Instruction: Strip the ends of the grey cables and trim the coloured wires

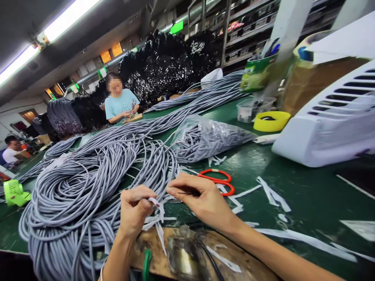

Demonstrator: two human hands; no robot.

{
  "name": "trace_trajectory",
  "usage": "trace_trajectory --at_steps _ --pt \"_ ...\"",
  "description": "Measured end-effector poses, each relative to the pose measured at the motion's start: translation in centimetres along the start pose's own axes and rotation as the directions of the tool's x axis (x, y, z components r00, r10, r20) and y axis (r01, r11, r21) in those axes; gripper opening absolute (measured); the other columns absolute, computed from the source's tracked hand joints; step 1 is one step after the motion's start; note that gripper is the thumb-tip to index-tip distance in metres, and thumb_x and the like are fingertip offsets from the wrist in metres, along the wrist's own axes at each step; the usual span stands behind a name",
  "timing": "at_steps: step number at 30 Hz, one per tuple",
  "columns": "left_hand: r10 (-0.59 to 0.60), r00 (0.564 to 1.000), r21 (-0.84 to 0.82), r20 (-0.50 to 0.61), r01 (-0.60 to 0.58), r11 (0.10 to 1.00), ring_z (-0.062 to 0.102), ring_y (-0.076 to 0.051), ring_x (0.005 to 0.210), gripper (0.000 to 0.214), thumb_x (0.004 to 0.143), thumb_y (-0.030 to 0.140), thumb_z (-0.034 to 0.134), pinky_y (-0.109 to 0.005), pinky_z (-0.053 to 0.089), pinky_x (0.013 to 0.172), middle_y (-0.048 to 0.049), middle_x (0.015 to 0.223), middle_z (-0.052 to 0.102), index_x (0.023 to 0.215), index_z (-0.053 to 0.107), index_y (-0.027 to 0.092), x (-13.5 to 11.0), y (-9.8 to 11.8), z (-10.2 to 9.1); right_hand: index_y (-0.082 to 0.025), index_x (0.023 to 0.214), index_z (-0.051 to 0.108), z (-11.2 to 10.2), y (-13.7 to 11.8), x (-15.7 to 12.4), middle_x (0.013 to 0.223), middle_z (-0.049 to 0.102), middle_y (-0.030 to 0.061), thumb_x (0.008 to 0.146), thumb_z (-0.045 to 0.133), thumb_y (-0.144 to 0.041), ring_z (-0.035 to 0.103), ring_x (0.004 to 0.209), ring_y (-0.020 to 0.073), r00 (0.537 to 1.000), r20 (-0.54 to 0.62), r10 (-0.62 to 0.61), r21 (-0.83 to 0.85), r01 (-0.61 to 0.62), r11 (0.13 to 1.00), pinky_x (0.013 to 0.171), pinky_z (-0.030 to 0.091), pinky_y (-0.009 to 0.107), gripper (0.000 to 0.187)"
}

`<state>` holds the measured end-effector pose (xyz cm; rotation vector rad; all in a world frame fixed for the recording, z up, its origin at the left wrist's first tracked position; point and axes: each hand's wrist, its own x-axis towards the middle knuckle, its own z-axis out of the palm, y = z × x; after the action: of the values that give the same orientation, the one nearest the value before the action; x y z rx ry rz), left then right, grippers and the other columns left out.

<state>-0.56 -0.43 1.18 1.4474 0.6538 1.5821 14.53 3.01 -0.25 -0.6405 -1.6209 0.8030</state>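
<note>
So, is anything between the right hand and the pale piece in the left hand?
Nothing visible stands between the right hand and the pale piece in the left hand; the red-handled scissors lie farther right.

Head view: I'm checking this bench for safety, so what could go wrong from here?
The small pale piece pinched in the left hand might slip and be hard to spot among the loose white strips. The red-handled scissors lie close beyond the right hand, so a sweep of it could knock them. The gray cable coils crowd the left hand, and a loop might snag it.
</note>
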Motion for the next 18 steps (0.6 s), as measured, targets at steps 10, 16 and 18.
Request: trace_trajectory --at_steps 10,16,18 --pt "-0.110 0.985 0.211 -0.135 0.137 0.968 0.029 -0.004 0.039 0.026 0.067 0.040 0.069 -0.017 0.023 0.037 0.0005 0.044 0.048 0.066 0.074 0.014 -0.6 0.3 -0.4 -0.020 0.069 0.064 -2.7 -1.7 0.6 0.055 0.060 -0.0011 0.075 0.062 -0.030 0.049 0.044 0.0086 0.961 -0.255 -0.111 -0.072 0.095 0.993 0.040 0.040 0.019 0.012" --pt "-0.099 0.995 0.495 -0.008 0.090 0.865 0.036 -0.009 0.044 0.030 0.073 0.042 0.063 -0.021 0.028 0.043 -0.0004 0.044 0.047 0.072 0.076 0.015 -0.3 0.8 0.8 -0.017 0.062 0.065 -1.5 -2.3 0.0 0.051 0.060 0.0014 0.075 0.062 -0.035 0.050 0.042 0.0091 0.995 -0.013 -0.094 0.050 0.095 0.994 0.038 0.039 0.019 0.023" --pt "-0.067 0.997 0.524 0.046 0.033 0.851 0.033 -0.008 0.042 0.032 0.073 0.044 0.062 -0.021 0.025 0.042 0.0009 0.041 0.042 0.070 0.076 0.015 -0.3 0.8 0.8 -0.016 0.068 0.066 -1.4 -2.0 0.1 0.055 0.063 0.0021 0.072 0.064 -0.035 0.052 0.043 0.0095 0.999 -0.012 0.043 0.093 -0.041 0.995 0.038 0.040 0.018 0.019"
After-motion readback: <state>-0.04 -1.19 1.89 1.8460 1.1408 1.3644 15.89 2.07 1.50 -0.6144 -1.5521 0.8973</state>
